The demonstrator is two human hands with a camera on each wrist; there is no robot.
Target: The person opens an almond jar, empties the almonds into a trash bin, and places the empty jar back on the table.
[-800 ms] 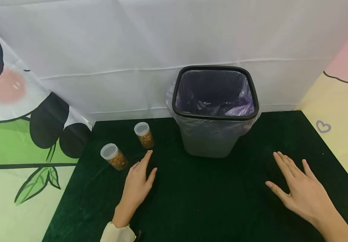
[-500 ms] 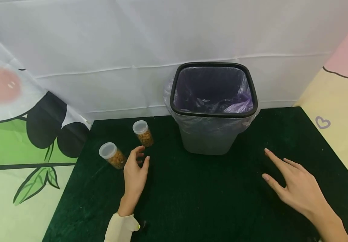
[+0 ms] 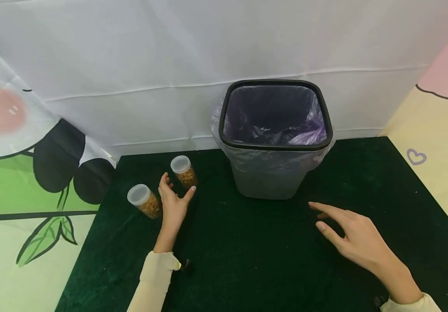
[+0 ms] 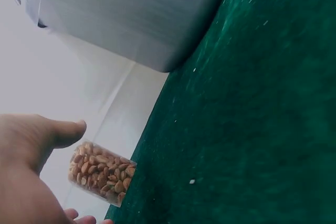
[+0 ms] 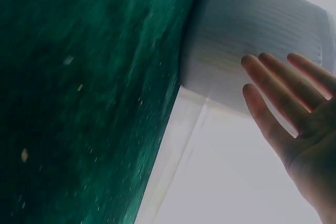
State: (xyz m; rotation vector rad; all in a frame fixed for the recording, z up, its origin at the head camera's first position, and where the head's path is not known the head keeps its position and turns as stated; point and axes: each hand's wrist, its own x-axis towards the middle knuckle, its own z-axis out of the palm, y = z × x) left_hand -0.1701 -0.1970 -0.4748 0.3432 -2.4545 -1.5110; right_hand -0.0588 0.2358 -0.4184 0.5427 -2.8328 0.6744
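Two clear jars with whitish lids, filled with brown nuts or similar pieces, stand on the left of the table. My left hand (image 3: 173, 207) is at the near side of the farther jar (image 3: 186, 177), thumb and fingers spread apart with a gap to it. The nearer jar (image 3: 150, 205) stands just left of that hand. In the left wrist view the farther jar (image 4: 102, 174) shows beyond the thumb. My right hand (image 3: 358, 238) hovers over the right half of the table, fingers extended and holding nothing; the right wrist view shows its fingers (image 5: 278, 95) spread.
A grey trash bin (image 3: 267, 182) with a black rim and a clear bag liner stands at the back centre, purplish plastic inside it. Dark green cloth (image 3: 239, 260) covers the table. A white sheet (image 3: 130, 52) hangs behind, with printed sheets at both sides.
My left hand has moved forward to the farther jar, its thumb and fingers parting around the near side. My right hand has shifted left, toward the table's middle. Both jars stay in place.
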